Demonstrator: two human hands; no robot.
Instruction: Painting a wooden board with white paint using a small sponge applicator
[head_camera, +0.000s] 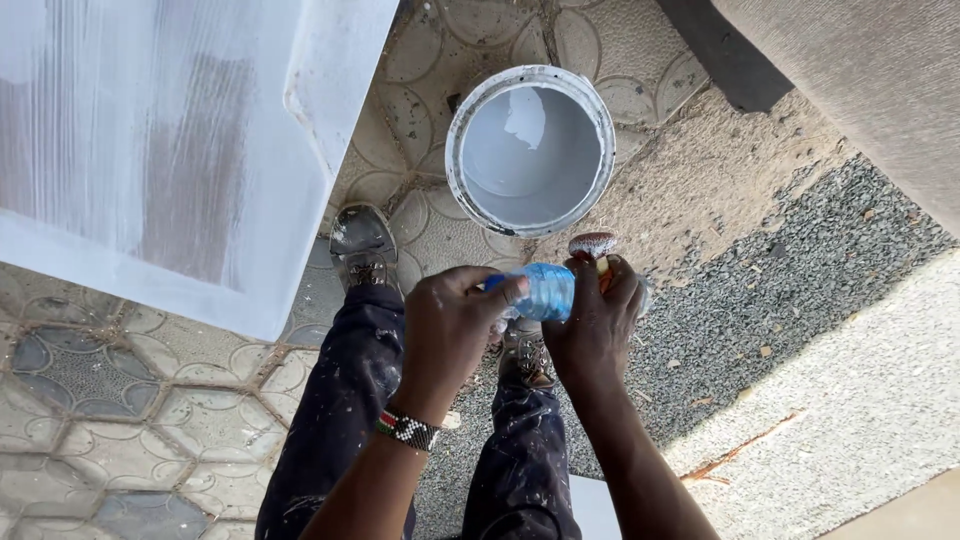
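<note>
Small blue plastic bottle (545, 292) lying crosswise between both hands, long axis left to right, above the knees. Left hand (450, 330) fingers closed on its left end; right hand (595, 325) fingers wrapped round the right end, also pinching a brush (593, 245). Just beyond, open bucket (530, 150) of pale grey paint on patterned floor tiles (100, 420); white-painted panel (150, 150) far left, gravel (800, 260) right.

The ground is paved with patterned tiles (120, 420) at the left, bordered by grey gravel (800, 260) and a pale concrete strip (850, 410) at the right. An open paint bucket (530, 150) is set on the tiles near the top edge, beside a white-painted board (150, 150) at the top-left corner.
</note>
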